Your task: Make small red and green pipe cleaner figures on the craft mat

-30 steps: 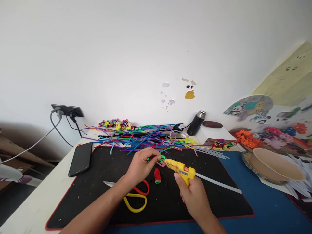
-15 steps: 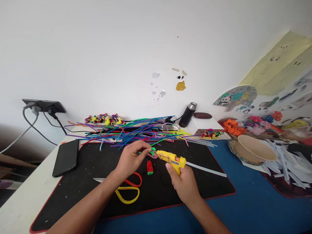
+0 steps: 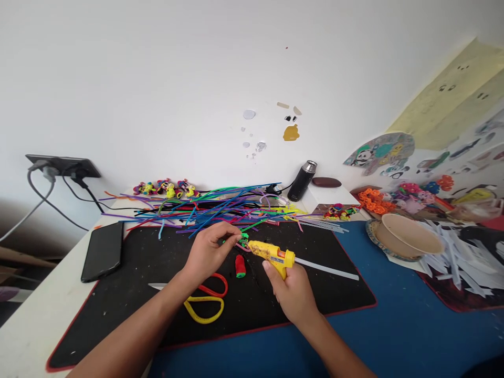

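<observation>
My right hand [image 3: 293,291] is wrapped round the handle of a yellow hot glue gun [image 3: 268,252], whose nozzle points left. A long whitish glue stick [image 3: 326,268] sticks out of its back. Between finger and thumb, my left hand [image 3: 212,247] pinches a small green fuzzy piece [image 3: 244,239], right at the glue gun's tip. Its exact shape is too small to make out. Just below lies a red fuzzy roll with a green end [image 3: 240,266]. Scissors with one red and one yellow handle [image 3: 205,310] lie partly under my left forearm.
A black mat [image 3: 129,310] covers the desk's middle. Behind it spreads a heap of coloured pipe cleaners [image 3: 220,207]. A phone [image 3: 103,252] lies left; a black flask [image 3: 302,181] stands at the back. To the right are a bowl [image 3: 411,236] and white strips [image 3: 460,262].
The view has shifted slightly. Both hands keep their grips, and the glue gun's nozzle stays against or very near the green piece.
</observation>
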`<action>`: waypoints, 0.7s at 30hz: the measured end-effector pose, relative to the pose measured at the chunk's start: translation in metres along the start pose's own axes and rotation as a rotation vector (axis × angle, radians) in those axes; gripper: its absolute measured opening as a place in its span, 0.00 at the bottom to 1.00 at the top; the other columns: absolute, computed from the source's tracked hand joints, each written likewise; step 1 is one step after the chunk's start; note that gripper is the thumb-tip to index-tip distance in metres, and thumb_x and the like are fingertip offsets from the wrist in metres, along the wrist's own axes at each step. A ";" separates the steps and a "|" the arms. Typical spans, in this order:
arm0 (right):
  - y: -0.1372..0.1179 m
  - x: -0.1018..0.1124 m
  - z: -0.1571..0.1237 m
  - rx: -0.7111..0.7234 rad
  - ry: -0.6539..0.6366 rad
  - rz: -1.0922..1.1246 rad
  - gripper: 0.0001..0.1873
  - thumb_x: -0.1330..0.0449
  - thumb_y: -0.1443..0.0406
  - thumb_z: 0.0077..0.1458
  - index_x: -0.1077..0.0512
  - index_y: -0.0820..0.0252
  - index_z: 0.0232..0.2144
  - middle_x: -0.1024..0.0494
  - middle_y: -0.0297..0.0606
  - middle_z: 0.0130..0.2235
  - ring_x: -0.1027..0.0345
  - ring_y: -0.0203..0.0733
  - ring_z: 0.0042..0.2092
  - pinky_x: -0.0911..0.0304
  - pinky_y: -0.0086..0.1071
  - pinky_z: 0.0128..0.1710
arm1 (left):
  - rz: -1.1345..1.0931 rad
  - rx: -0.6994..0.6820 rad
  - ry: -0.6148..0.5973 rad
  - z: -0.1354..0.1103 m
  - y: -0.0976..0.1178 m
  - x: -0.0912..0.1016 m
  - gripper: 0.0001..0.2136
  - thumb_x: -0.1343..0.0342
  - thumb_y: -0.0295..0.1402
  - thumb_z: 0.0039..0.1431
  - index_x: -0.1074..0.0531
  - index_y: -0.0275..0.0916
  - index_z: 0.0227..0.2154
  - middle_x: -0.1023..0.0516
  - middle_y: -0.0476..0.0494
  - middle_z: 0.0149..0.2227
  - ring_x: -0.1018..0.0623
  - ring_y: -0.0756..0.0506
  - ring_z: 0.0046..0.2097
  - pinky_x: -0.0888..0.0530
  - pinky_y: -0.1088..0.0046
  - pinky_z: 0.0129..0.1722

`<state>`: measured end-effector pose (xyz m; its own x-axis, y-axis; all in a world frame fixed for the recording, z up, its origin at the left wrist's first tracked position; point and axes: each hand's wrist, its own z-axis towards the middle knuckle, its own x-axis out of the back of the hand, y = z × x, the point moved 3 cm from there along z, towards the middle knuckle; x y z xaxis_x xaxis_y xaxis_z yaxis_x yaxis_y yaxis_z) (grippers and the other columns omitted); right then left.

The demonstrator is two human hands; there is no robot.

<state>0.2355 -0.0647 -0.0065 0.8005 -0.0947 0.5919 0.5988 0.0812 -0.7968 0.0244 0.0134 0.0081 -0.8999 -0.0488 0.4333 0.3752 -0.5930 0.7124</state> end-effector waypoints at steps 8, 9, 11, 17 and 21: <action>0.001 0.000 0.000 -0.009 -0.002 -0.012 0.27 0.47 0.47 0.66 0.37 0.54 0.19 0.36 0.31 0.12 0.38 0.38 0.17 0.44 0.29 0.20 | -0.009 -0.005 -0.013 -0.001 0.000 0.000 0.04 0.40 0.30 0.66 0.23 0.42 0.34 0.18 0.49 0.33 0.20 0.49 0.34 0.26 0.76 0.37; 0.002 0.000 0.000 -0.013 -0.002 -0.009 0.27 0.47 0.48 0.66 0.37 0.54 0.19 0.36 0.31 0.13 0.38 0.38 0.16 0.44 0.29 0.20 | -0.007 -0.006 -0.014 -0.001 0.000 0.001 0.04 0.40 0.30 0.66 0.23 0.42 0.34 0.18 0.49 0.33 0.20 0.48 0.34 0.26 0.76 0.36; 0.002 0.000 0.000 -0.019 0.001 -0.005 0.27 0.47 0.48 0.66 0.38 0.54 0.19 0.36 0.31 0.13 0.38 0.38 0.16 0.44 0.29 0.20 | 0.001 -0.006 -0.016 0.000 0.001 0.002 0.04 0.40 0.30 0.65 0.23 0.42 0.34 0.18 0.49 0.32 0.20 0.48 0.34 0.26 0.75 0.36; 0.001 0.003 0.000 -0.021 0.016 -0.008 0.27 0.46 0.48 0.65 0.37 0.54 0.19 0.36 0.30 0.13 0.38 0.38 0.17 0.44 0.29 0.20 | 0.004 -0.002 -0.024 0.000 0.001 0.002 0.05 0.41 0.31 0.66 0.23 0.42 0.34 0.18 0.48 0.33 0.20 0.47 0.35 0.26 0.73 0.37; 0.001 0.004 -0.002 -0.022 0.018 -0.012 0.27 0.46 0.47 0.66 0.35 0.54 0.20 0.37 0.30 0.12 0.38 0.38 0.17 0.43 0.29 0.20 | -0.001 0.004 -0.024 -0.001 -0.001 0.001 0.05 0.41 0.32 0.67 0.23 0.42 0.34 0.18 0.49 0.33 0.20 0.48 0.35 0.26 0.74 0.37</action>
<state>0.2396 -0.0667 -0.0054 0.7926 -0.1130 0.5992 0.6073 0.0586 -0.7923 0.0225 0.0135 0.0072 -0.8949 -0.0291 0.4454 0.3751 -0.5898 0.7152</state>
